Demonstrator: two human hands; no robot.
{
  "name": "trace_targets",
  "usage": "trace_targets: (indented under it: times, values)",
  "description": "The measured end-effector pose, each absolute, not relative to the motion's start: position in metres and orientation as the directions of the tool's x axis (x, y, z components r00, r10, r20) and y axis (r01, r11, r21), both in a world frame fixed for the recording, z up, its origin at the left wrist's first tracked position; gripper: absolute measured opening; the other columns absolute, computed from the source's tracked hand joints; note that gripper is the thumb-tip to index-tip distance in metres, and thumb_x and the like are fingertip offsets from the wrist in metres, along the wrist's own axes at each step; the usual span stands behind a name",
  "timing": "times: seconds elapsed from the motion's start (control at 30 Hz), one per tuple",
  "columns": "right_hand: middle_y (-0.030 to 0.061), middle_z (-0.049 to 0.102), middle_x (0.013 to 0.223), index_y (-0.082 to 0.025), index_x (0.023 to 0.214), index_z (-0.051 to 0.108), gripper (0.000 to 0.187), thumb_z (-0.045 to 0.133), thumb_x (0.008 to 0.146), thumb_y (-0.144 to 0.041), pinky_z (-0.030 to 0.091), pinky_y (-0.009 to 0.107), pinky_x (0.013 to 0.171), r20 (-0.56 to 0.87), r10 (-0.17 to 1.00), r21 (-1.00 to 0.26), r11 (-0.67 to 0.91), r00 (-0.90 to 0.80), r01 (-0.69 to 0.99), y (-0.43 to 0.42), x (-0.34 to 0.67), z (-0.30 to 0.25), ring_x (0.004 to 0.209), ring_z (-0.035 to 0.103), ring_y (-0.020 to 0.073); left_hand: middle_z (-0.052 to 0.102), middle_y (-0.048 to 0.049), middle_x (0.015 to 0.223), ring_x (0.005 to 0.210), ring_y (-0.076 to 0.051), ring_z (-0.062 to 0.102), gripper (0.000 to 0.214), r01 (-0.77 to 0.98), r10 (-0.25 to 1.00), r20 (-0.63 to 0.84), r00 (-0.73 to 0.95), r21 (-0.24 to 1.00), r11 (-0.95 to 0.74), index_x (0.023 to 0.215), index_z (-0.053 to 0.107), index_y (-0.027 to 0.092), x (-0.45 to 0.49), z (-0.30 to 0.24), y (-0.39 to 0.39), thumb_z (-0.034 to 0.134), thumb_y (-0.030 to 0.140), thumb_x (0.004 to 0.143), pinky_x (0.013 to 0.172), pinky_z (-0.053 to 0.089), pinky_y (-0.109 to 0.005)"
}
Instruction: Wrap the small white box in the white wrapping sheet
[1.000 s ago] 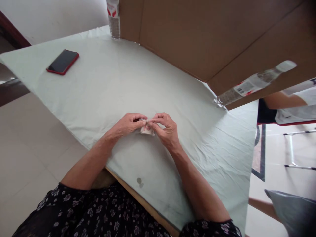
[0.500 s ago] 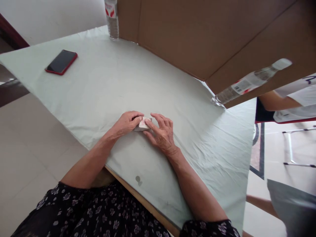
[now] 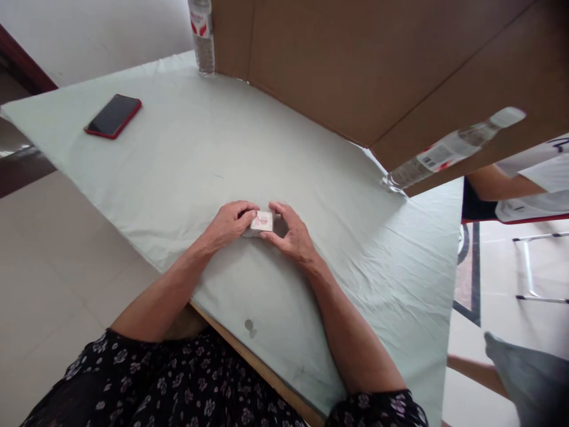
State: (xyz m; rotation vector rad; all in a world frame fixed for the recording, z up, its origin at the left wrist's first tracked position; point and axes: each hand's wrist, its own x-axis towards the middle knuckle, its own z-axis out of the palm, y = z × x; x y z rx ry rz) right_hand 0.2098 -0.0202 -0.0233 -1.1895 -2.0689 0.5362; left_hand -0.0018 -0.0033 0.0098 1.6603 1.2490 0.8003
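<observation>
A small white box with red print on its top rests low over the cloth between my two hands. Around its left end, my left hand is closed, the thumb along the top edge and the fingers on the far side. My right hand curves about the right end. Its thumb touches the near edge and its fingertips are at the far corner, with a gap between palm and box. The box's underside and left end are hidden.
A pale green cloth covers the table. A phone in a red case lies at the far left. A large cardboard panel stands at the back, with a water bottle and another bottle against it. Another person's arm shows at right.
My right hand has shifted from lying over the top of the box to curving around its right end, uncovering the red print. My left hand keeps its hold.
</observation>
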Motion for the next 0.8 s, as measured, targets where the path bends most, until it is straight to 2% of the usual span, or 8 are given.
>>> trace_targets:
  times: [0.13,0.23,0.33,0.47,0.57,0.63,0.73,0.8]
  values:
    - [0.0118,0.07,0.128,-0.027,0.136,0.057,0.051,0.065,0.092,-0.049,0.053,0.05,0.103,0.428,0.843,-0.608,0.535,-0.325,0.587,-0.024,0.203,-0.023,0.118,0.066,0.0294,0.074,-0.006,0.089,0.082,-0.018,0.065,0.034,0.348,0.967,0.014,0.256,0.932,-0.105,0.102,0.075,0.014,-0.001,0.01,-0.005,0.054,0.035,0.086,0.075,0.052,-0.029]
    - [0.0125,0.07,0.128,-0.026,0.136,0.058,0.047,0.062,0.094,-0.047,0.051,0.052,0.106,0.489,0.82,-0.549,0.555,-0.298,0.625,-0.028,0.198,-0.023,0.119,0.066,0.0305,0.075,-0.0088,0.1,0.088,-0.02,0.066,0.037,0.298,0.975,0.056,0.214,0.947,-0.12,0.106,0.074,0.012,0.0,0.009,-0.005,0.055,0.037,0.086,0.082,0.053,-0.031]
    - [0.0133,0.069,0.129,-0.025,0.137,0.057,0.046,0.059,0.096,-0.046,0.051,0.051,0.106,0.483,0.829,-0.548,0.538,-0.282,0.64,-0.026,0.198,-0.025,0.121,0.065,0.03,0.073,-0.0116,0.11,0.095,-0.022,0.067,0.044,0.302,0.979,0.028,0.2,0.949,-0.088,0.117,0.071,0.011,0.0,0.006,-0.003,0.055,0.038,0.086,0.089,0.054,-0.035]
    - [0.0147,0.061,0.143,-0.025,0.145,0.049,0.063,0.065,0.091,-0.053,0.047,0.053,0.112,0.453,0.845,-0.569,0.519,-0.283,0.638,-0.024,0.205,-0.031,0.135,0.057,0.0315,0.067,-0.0152,0.129,0.113,-0.027,0.064,0.061,0.32,0.97,-0.066,0.233,0.947,-0.012,0.139,0.058,0.011,-0.006,0.006,0.0,0.057,0.031,0.081,0.102,0.051,-0.043]
    - [0.0161,0.048,0.156,-0.026,0.154,0.038,0.084,0.07,0.084,-0.061,0.04,0.056,0.118,0.408,0.876,-0.625,0.472,-0.256,0.622,-0.026,0.211,-0.033,0.146,0.045,0.0337,0.051,-0.0163,0.151,0.124,-0.032,0.059,0.084,0.351,0.951,-0.138,0.275,0.936,0.034,0.154,0.041,0.017,-0.016,0.009,0.0,0.06,0.025,0.073,0.107,0.047,-0.049]
    - [0.0172,0.045,0.159,-0.027,0.157,0.032,0.091,0.07,0.083,-0.064,0.039,0.057,0.118,0.343,0.911,-0.688,0.41,-0.23,0.599,-0.027,0.214,-0.034,0.146,0.045,0.0341,0.044,-0.0165,0.158,0.133,-0.036,0.052,0.093,0.399,0.931,-0.15,0.332,0.917,0.005,0.159,0.033,0.019,-0.022,0.01,0.0,0.062,0.024,0.07,0.11,0.044,-0.052]
    - [0.0177,0.052,0.153,-0.026,0.157,0.03,0.093,0.072,0.083,-0.062,0.04,0.057,0.117,0.275,0.935,-0.74,0.354,-0.223,0.572,-0.027,0.215,-0.034,0.142,0.05,0.0339,0.046,-0.0187,0.155,0.14,-0.037,0.046,0.095,0.427,0.907,-0.104,0.408,0.9,-0.089,0.16,0.029,0.015,-0.023,0.008,0.0,0.064,0.026,0.071,0.114,0.039,-0.052]
    - [0.0156,0.061,0.143,-0.027,0.155,0.034,0.085,0.071,0.085,-0.057,0.041,0.056,0.115,0.275,0.937,-0.748,0.351,-0.218,0.564,-0.025,0.214,-0.034,0.135,0.057,0.0321,0.052,-0.0192,0.148,0.138,-0.035,0.048,0.091,0.437,0.909,-0.067,0.41,0.89,-0.131,0.158,0.032,0.013,-0.019,0.006,0.0,0.064,0.028,0.073,0.115,0.039,-0.051]
